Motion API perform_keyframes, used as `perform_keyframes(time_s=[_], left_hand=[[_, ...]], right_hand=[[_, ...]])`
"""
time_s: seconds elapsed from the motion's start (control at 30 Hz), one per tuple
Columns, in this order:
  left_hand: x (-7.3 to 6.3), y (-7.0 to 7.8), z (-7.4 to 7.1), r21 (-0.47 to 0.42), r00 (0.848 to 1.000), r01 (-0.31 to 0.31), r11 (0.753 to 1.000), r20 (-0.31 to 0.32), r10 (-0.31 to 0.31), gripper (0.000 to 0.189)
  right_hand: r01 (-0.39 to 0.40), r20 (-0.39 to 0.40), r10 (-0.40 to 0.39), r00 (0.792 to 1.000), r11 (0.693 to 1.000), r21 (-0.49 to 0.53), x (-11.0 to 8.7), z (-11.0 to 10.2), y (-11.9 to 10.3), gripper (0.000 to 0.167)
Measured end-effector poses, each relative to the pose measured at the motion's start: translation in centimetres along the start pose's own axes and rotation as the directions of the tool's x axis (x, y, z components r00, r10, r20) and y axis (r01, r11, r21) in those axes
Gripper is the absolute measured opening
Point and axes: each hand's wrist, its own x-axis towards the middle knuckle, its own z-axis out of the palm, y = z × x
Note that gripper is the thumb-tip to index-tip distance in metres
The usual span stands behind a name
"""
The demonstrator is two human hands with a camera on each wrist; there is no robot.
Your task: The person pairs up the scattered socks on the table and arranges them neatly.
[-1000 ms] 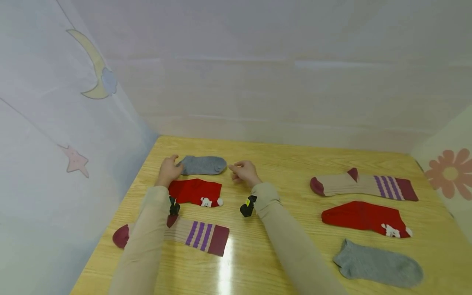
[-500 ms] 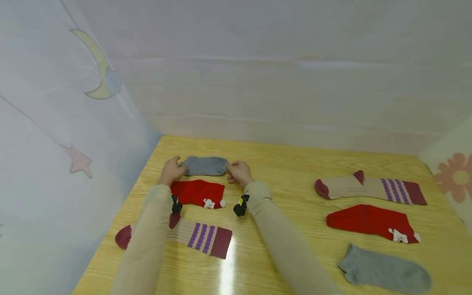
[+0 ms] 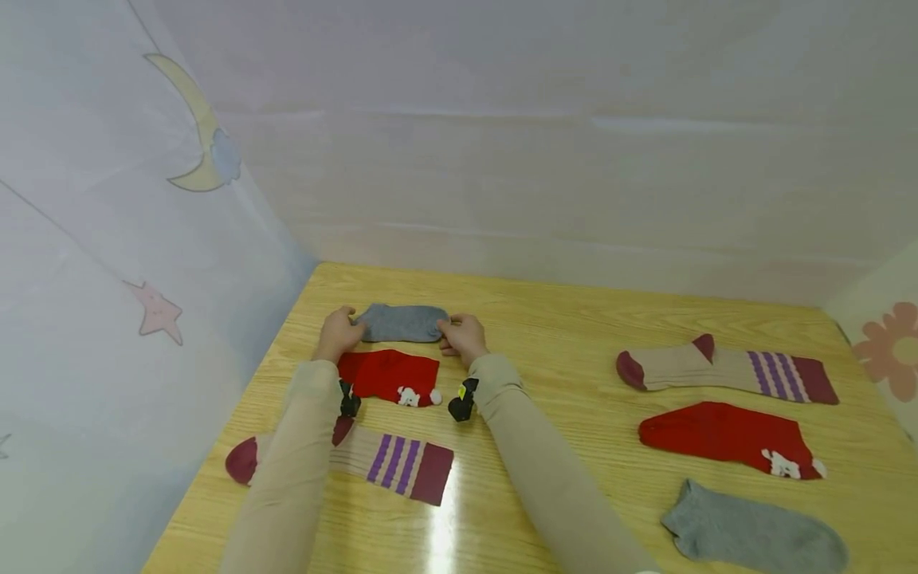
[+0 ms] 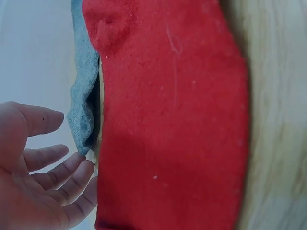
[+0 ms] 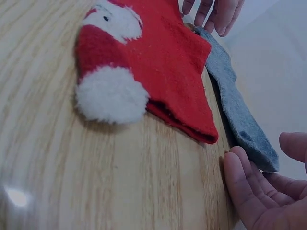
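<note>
A grey ankle sock [image 3: 402, 323] lies flat at the far left of the table. At its left end is my left hand [image 3: 340, 333]; in the left wrist view that hand's fingertips [image 4: 86, 167] touch the edge of the sock, with the thumb held apart. My right hand [image 3: 466, 336] is at the other end, its fingertips [image 5: 237, 158] against the sock and the thumb raised clear of it in the right wrist view. Just nearer lies a red sock [image 3: 394, 375] with a white animal patch and pompom, partly behind my left wrist.
A beige sock with purple stripes [image 3: 390, 462] lies under my left forearm. On the right are a matching striped sock [image 3: 731, 371], a red sock [image 3: 724, 434] and a grey sock [image 3: 756, 530]. Printed cloth walls [image 3: 459, 175] border the wooden table [image 3: 559, 319].
My right hand has moved left to reach the grey sock's end. My left hand stays at the opposite end. The head view has shifted slightly.
</note>
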Motion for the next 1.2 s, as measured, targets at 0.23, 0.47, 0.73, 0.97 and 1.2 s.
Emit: perform_keyframes(time_s=[0.23, 0.47, 0.73, 0.97, 1.2], left_hand=[[1.2, -1.1, 0.4, 0.005, 1.0, 0.004, 1.0, 0.004, -0.004, 0.04], [3.2, -3.8, 1.6, -0.012, 1.0, 0.013, 1.0, -0.003, -0.013, 0.019], [0.0, 0.0, 0.1, 0.03, 1.0, 0.009, 1.0, -0.017, -0.008, 0.01], [0.1, 0.3, 0.1, 0.007, 0.995, -0.036, 0.999, -0.097, 0.037, 0.015], [-0.2, 1.2, -0.2, -0.059, 0.987, -0.085, 0.995, -0.145, 0.075, 0.018]], right_hand=[[0.015, -0.015, -0.016, 1.0, 0.999, -0.037, 0.2, 0.2, 0.2, 0.042], [0.01, -0.026, -0.011, 1.0, 0.999, -0.039, -0.3, 0.2, 0.2, 0.041], [0.032, -0.033, -0.034, 0.999, 0.997, -0.063, -0.7, -0.1, 0.1, 0.032], [0.057, -0.043, -0.06, 0.997, 0.996, -0.066, -0.7, -0.7, -0.1, 0.024], [0.073, -0.056, -0.075, 0.996, 0.996, -0.051, -0.5, -1.4, -0.5, 0.023]])
